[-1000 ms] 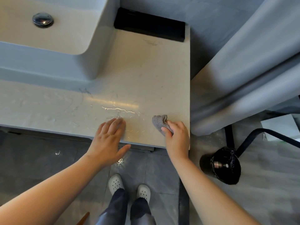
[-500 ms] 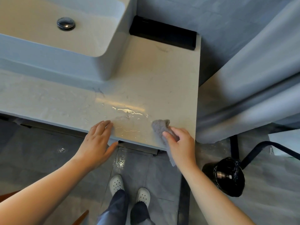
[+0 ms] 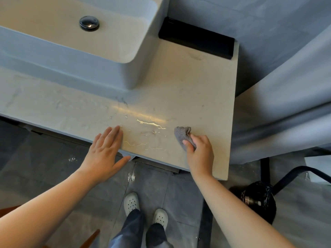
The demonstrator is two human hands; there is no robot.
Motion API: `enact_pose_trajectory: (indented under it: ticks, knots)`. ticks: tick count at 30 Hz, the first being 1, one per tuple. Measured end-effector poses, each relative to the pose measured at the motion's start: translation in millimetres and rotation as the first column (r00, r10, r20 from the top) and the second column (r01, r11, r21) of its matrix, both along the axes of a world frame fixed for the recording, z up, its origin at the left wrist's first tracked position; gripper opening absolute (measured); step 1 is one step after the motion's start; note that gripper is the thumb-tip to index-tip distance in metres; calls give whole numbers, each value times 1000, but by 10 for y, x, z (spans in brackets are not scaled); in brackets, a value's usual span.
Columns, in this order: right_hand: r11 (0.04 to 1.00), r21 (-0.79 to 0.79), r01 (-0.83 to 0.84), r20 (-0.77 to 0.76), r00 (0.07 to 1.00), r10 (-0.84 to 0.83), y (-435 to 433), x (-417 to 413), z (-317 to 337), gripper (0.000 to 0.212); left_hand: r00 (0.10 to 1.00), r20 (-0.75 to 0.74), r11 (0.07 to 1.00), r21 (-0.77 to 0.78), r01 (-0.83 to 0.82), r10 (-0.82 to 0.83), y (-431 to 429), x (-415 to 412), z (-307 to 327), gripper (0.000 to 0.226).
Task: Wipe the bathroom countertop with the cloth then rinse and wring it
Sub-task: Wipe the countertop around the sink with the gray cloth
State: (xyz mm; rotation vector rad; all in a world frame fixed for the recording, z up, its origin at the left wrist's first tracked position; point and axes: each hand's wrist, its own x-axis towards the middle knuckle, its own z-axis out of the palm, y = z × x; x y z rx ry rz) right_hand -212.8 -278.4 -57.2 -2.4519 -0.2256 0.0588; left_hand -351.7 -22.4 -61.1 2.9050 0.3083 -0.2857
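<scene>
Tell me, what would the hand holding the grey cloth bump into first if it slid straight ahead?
Probably only bare beige stone countertop at first, just right of the shiny water streaks, then the side of the white rectangular basin. The right hand and crumpled grey cloth point up-left.

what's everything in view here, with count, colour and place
countertop: 1, beige marble, centre
basin: 1, white, on countertop, upper left
drain plug: 1, chrome, in basin
box: 1, black, countertop's back edge
water streaks: several, clear, countertop front, between hands
cloth: 1, grey, bunched on countertop, front right
curtain: 1, pale grey, right
bin: 1, black, floor, lower right
shoes: 2, white, floor, bottom centre
left hand: 1, fingers straight on countertop's front edge
right hand: 1, fingers grip the cloth
</scene>
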Motion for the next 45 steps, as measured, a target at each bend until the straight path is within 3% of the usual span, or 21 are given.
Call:
enact_pose_trajectory:
  ticks: [6, 11, 16, 20, 28, 38, 45]
  knots:
    - [992, 47, -116, -32, 993, 118, 110, -488, 6, 30, 1000, 2, 1000, -11, 9, -9, 35, -24, 2, 91]
    - [973, 159, -167, -201, 960, 198, 116, -638, 121, 14, 1000, 2, 1000, -14, 20, -20, 44, -22, 2, 91]
    - [978, 208, -21, -98, 994, 43, 89, -338, 335, 24, 1000, 7, 1000, -18, 20, -20, 53, -31, -14, 89]
    - [992, 125, 25, -8, 1000, -24, 143, 164, 397, 30, 1000, 16, 999, -31, 16, -15, 53, -28, -12, 88]
    - [997, -3, 71, -60, 996, -71, 389, 499, 66, 33, 998, 42, 998, -22, 56, -55, 119, -21, 9, 84]
    - [994, 1, -110, -66, 992, 110, 593, -273, 34, 33, 990, 37, 991, -11, 137, -136, 271, 26, 78, 80]
    - [980, 111, -164, -242, 952, 186, 577, -633, 195, 30, 988, 44, 989, -28, 148, -147, 312, 25, 122, 78]
